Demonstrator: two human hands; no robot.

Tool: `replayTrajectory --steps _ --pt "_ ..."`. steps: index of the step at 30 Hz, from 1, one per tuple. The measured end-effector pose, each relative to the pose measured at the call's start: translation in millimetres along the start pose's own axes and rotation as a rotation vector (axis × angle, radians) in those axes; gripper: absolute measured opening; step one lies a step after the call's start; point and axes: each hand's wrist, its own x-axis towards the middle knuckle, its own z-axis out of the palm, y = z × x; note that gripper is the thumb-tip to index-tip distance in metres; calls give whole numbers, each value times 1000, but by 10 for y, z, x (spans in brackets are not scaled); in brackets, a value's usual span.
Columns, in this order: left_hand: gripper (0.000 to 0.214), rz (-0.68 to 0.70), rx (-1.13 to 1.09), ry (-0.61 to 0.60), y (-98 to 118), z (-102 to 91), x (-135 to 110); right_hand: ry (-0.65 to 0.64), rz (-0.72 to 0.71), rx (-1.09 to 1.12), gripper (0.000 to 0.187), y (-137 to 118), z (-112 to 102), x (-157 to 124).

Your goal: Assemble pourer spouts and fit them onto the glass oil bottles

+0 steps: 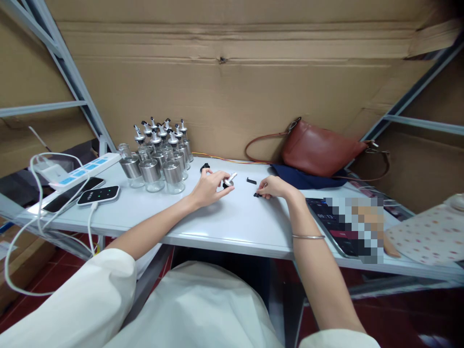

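Observation:
My left hand (pixel 210 187) rests on the white table (pixel 232 220) with its fingers curled round a small pourer spout (pixel 229 180), silver at the tip and black at the base. My right hand (pixel 274 187) lies a little to the right, fingers pinched on a small black piece (pixel 256 195) against the tabletop. Two more small black parts lie loose: one (pixel 205 167) behind my left hand, one (pixel 251 181) between the hands. A cluster of glass and steel bottles (pixel 159 157), several with spouts fitted, stands at the left rear.
A white power strip (pixel 85 170), two phones (pixel 98 195) and white cables sit at the table's left end. A brown leather bag (pixel 319 147) on blue cloth is at the back right. A tablet (pixel 333 224) and dotted paper lie right. Cardboard walls the back.

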Motion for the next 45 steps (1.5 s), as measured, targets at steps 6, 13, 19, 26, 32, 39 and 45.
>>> replayTrajectory --steps 6,13,19,26,32,39,45 --pt "26 -10 -1 -10 3 -12 -1 28 -2 6 6 -38 -44 -31" --pt "25 -5 -6 -11 8 -12 3 -8 36 21 6 -39 -47 -40" --pt "25 -8 -4 -26 11 -5 2 -63 61 84 14 -23 -34 -44" --pt "25 10 -2 -10 2 2 -5 -7 -3 112 4 -67 -33 -41" --pt "25 14 4 -9 2 2 -6 -4 -84 92 9 -40 -64 -21" --pt "26 20 16 -2 -11 11 -3 -53 -101 83 24 11 -50 26" --pt "27 17 18 -4 -16 13 -6 -98 -124 121 35 28 3 79"
